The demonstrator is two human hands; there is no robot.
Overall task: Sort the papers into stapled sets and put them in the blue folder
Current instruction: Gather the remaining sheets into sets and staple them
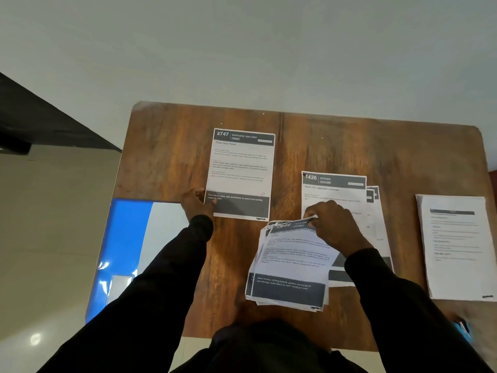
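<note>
Right hand (333,224) pinches top sheet of fanned loose stack (290,265) at near tabletop (166,146) edge; sheets beneath may drag along, get mis-sorted. Left hand (197,203) pinches corner of 2747 sheet (239,168). Blue folder (126,238) overhangs left edge, could slip off.

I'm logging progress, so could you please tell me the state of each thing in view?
Blue folder: lying at the table's left edge.
2747 sheet: flat, corner held by left hand.
1426 pile: flat, fanned.
Front pile: top sheet's edge pinched by right hand.
Right stack: flat, untouched.
</note>
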